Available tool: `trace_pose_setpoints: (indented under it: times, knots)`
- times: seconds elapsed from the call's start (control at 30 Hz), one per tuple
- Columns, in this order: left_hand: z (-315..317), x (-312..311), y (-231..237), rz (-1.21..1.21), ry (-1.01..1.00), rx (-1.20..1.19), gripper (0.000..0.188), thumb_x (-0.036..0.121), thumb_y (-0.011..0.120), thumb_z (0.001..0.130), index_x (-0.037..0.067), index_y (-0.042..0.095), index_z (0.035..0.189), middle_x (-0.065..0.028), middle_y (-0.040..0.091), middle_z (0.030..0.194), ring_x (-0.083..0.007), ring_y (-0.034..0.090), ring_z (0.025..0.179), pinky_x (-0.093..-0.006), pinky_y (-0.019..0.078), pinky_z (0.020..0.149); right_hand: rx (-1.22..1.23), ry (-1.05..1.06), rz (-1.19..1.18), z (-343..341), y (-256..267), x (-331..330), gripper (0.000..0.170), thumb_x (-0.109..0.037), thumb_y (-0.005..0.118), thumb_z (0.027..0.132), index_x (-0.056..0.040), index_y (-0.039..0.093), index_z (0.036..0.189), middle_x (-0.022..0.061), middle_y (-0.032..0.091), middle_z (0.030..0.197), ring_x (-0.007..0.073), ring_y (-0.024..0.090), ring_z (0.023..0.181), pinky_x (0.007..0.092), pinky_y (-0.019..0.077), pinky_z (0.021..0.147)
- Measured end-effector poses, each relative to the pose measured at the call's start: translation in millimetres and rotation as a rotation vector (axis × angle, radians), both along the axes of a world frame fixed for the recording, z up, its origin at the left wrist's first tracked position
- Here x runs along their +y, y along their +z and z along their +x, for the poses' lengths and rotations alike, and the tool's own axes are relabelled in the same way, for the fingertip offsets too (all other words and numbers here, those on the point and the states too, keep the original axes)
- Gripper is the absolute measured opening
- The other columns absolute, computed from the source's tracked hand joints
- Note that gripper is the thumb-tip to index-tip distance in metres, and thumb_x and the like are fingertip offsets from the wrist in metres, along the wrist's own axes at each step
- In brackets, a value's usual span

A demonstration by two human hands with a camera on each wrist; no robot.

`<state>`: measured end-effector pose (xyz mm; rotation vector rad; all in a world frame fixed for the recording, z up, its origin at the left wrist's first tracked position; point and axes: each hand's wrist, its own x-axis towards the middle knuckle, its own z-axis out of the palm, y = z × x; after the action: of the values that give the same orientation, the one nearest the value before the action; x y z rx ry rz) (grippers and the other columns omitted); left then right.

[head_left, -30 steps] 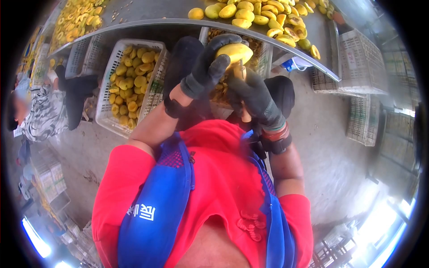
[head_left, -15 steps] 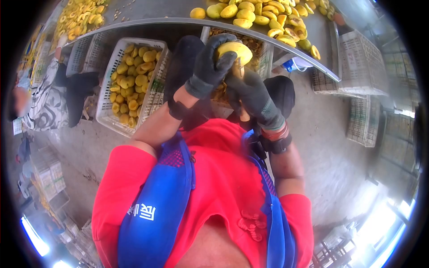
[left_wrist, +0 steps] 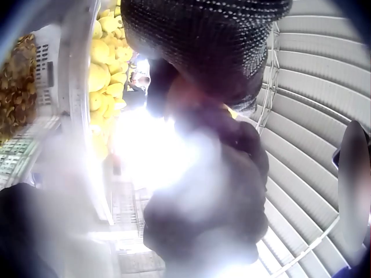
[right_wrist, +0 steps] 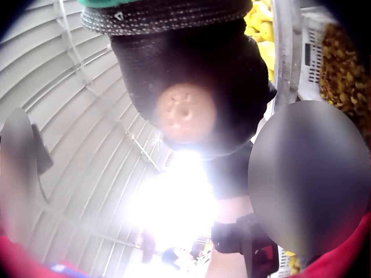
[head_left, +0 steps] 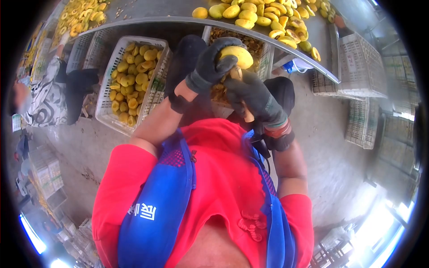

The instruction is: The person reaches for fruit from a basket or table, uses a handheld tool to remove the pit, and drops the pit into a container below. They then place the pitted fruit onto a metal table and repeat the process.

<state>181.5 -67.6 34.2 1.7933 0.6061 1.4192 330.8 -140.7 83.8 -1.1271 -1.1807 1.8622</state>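
Up under the metal table's edge, my gloved left hand grips a yellow peach from its left side, fingers behind it and thumb in front. My gloved right hand is wrapped around a wooden-handled tool just below the fruit. The handle's upper end meets the peach's underside; the working tip is hidden there. In the right wrist view the round butt of the wooden handle pokes out of the fist. Glare and blur cover much of the left wrist view, where dark gloves fill the middle.
Peach halves lie heaped on the metal table. Beneath it, a white crate holds brownish scraps. Another crate full of peaches stands at my left. Stacked crates are on the right. Another person works at far left.
Both hands have shifted slightly right with the peach and the tool. The peach has turned a little, and the tool's metal part, seen earlier, is out of sight. The other person's arm has reached toward the table.
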Motion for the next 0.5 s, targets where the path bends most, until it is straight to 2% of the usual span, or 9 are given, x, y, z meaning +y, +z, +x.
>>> trace_pose_setpoints:
  times: [0.1,0.2,0.3,0.37,0.4,0.5]
  knots:
    - [-6.8,-4.1,14.1,-0.153,-0.146,0.009,0.033,0.012,0.061,0.084,0.002,0.054,0.115,-0.0115,0.065,0.104,-0.0215,0.063,0.095,-0.0327,0.0502,0.085,0.052,-0.008,-0.085,0.8,2.2,-0.1,0.015,-0.017,0.055,0.091,-0.0014,0.054,0.088,0.0021,0.049,0.055,0.0099,0.043,0.039,0.0225,0.0325,0.038]
    - [-6.0,-2.8,9.5,-0.112,-0.046,0.139,0.034,0.014,0.063,0.083,0.002,0.055,0.115,-0.0116,0.063,0.108,-0.0213,0.061,0.098,-0.0320,0.0492,0.086,-0.028,-0.105,-0.044,-3.9,-1.7,-2.0,0.016,-0.016,0.054,0.091,-0.0007,0.054,0.087,0.0026,0.049,0.055,0.0101,0.043,0.038,0.0229,0.0330,0.038]
    - [-3.4,-6.5,0.2,-0.134,0.091,0.177,0.037,0.017,0.065,0.082,0.002,0.055,0.115,-0.0119,0.062,0.110,-0.0217,0.061,0.098,-0.0317,0.0493,0.086,-0.168,-0.081,0.114,-7.4,-8.5,-1.7,0.015,-0.015,0.054,0.090,-0.0003,0.054,0.087,0.0028,0.049,0.055,0.0104,0.045,0.038,0.0230,0.0339,0.037]
    - [-6.3,2.9,-8.7,-0.072,-0.005,0.141,0.038,0.018,0.066,0.082,0.002,0.056,0.114,-0.0124,0.063,0.108,-0.0223,0.062,0.096,-0.0322,0.0500,0.085,-0.116,-0.050,-0.029,-6.7,1.3,-4.2,0.015,-0.015,0.053,0.091,-0.0001,0.054,0.088,0.0027,0.049,0.055,0.0099,0.046,0.039,0.0224,0.0342,0.037]
    - [-8.1,6.0,-11.5,-0.042,-0.055,0.123,0.038,0.019,0.066,0.081,0.001,0.056,0.114,-0.0126,0.063,0.107,-0.0226,0.063,0.095,-0.0324,0.0503,0.084,-0.095,-0.027,-0.065,-4.1,1.9,-4.7,0.015,-0.015,0.054,0.090,0.0002,0.055,0.092,0.0034,0.052,0.060,0.0102,0.048,0.045,0.0230,0.0367,0.042]
    - [-15.2,3.7,-6.9,-0.179,-0.244,0.081,0.038,0.019,0.067,0.081,0.001,0.056,0.113,-0.0130,0.064,0.105,-0.0232,0.064,0.093,-0.0331,0.0508,0.083,-0.029,0.024,-0.126,5.1,-8.2,-3.9,0.023,-0.014,0.058,0.089,0.0011,0.057,0.106,0.0066,0.062,0.082,0.0117,0.058,0.070,0.0259,0.0465,0.061]
